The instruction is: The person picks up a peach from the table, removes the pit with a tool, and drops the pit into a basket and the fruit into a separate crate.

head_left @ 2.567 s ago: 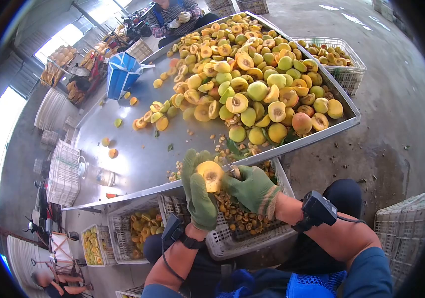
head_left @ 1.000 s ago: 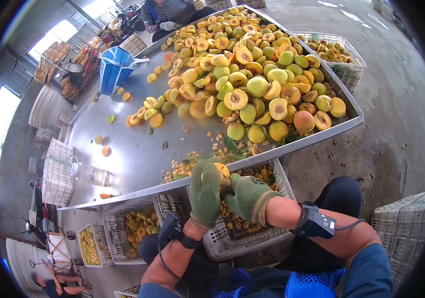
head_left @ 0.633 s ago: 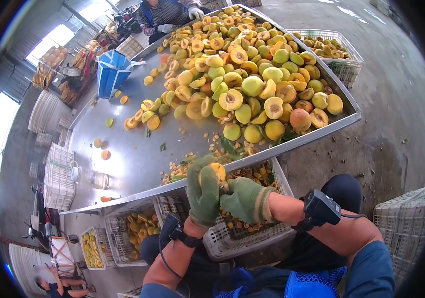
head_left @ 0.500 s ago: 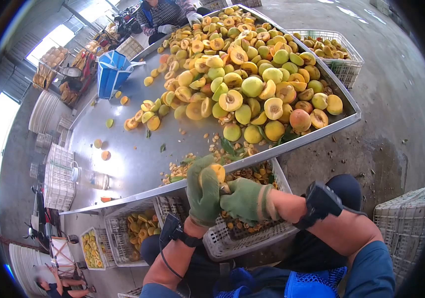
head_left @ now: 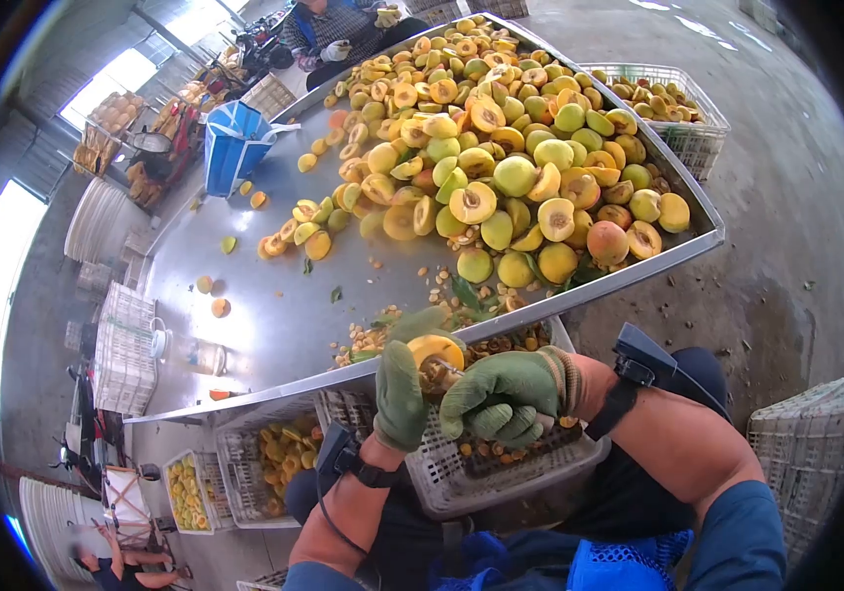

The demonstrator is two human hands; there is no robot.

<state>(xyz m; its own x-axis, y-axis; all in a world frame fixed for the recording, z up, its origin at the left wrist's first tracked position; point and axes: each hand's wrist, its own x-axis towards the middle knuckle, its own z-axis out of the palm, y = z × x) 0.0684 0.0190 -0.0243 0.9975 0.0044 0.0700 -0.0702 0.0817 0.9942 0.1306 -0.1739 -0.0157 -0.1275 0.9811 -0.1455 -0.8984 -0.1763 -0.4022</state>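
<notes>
My left hand, in a green glove, is closed around a halved peach, its cut face turned toward my right hand. My right hand, gloved alike, grips a small pitting tool. The tool's thin metal end is at the peach's cut face; a pale handle end shows below my fingers. Both hands are just off the near edge of the metal table, above a plastic crate containing pits and scraps. On the table lies a big heap of peaches, many halved, with loose pits near the edge.
A blue bag and a clear plastic jug stand on the table. A crate of peach halves sits below, left. Another filled crate is beyond the right edge. A co-worker sits at the far side.
My right hand has turned and shifted slightly right, showing more of the peach's cut face and the tool. The co-worker's hands have drawn back from the heap. The view has shifted slightly.
</notes>
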